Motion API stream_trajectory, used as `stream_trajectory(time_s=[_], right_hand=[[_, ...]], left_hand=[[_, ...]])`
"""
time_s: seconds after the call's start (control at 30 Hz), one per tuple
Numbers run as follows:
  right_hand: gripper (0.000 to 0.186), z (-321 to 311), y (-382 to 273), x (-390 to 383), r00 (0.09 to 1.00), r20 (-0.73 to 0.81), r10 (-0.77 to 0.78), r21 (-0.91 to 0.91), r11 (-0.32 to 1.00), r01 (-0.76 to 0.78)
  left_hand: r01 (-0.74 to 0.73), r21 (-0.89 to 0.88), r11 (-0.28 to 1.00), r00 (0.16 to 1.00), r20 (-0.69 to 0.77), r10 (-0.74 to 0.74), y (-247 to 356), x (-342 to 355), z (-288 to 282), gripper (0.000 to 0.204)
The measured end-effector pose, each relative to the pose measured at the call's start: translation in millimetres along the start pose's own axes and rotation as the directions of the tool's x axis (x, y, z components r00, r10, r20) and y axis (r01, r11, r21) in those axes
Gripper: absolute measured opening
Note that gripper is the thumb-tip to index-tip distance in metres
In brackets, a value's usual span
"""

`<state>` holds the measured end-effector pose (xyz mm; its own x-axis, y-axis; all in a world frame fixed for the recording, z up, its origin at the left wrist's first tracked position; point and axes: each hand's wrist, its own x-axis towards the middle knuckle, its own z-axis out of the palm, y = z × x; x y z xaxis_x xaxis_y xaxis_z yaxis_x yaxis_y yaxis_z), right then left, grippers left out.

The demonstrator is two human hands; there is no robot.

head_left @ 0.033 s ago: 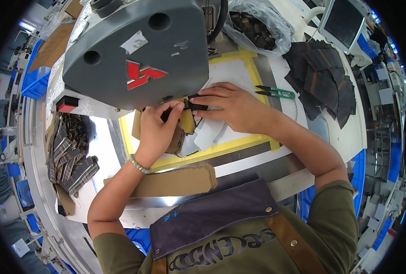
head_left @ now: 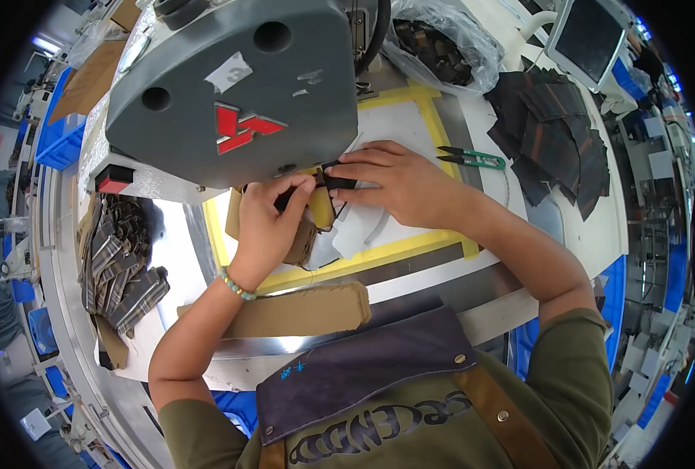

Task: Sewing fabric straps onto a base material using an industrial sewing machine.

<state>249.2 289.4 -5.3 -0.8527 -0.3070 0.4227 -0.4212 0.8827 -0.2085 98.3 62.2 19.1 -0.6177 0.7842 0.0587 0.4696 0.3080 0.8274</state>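
Note:
My left hand (head_left: 271, 219), with a beaded bracelet at its wrist, is closed in a pinch on a small dark fabric piece (head_left: 283, 197) under the grey machine head (head_left: 238, 94). Opposite it, my right hand (head_left: 402, 184) lies with fingers stretched and apart over a black strip (head_left: 339, 183) that reaches toward the left fingertips. Between both hands sits a yellow piece (head_left: 321, 209). Beside it is a brown cardboard piece (head_left: 301, 244), partly behind the left hand. The machine head hides whatever lies above the fingertips.
Green-handled thread snips (head_left: 472, 159) lie right of my right hand. Dark plaid pieces (head_left: 554, 133) are stacked at the right, and more plaid pieces (head_left: 125, 270) at the left. A cardboard strip (head_left: 300, 309) lies along the near edge. A clear bag (head_left: 480, 59) stands behind.

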Motion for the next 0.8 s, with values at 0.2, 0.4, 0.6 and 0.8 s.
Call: stream_trajectory(time_s=[0.2,0.4,0.6,0.8], right_hand=[[0.036,-1.9,-0.2,2.5,1.000,-0.006,0.000,-0.012,1.000,0.000],[0.041,-6.0,-11.9,-2.1,0.989,-0.024,0.147,-0.140,0.979,-0.149],[0.041,2.0,-8.7,1.8,0.993,-0.111,0.027,-0.086,0.996,-0.037],[0.041,4.2,-4.3,-0.5,0.999,-0.051,0.007,-0.078,0.997,-0.011]], left_hand=[[-0.412,0.377,0.830,0.911,0.170,0.375,-0.8,-19.8,-2.1,0.055],[-0.453,0.488,0.746,0.891,0.253,0.376,1.3,-18.6,1.8,0.063],[-0.497,0.450,0.742,0.868,0.256,0.426,-1.5,-13.2,-0.4,0.049],[-0.310,0.440,0.842,0.949,0.187,0.252,-8.5,-7.5,-9.0,0.046]])
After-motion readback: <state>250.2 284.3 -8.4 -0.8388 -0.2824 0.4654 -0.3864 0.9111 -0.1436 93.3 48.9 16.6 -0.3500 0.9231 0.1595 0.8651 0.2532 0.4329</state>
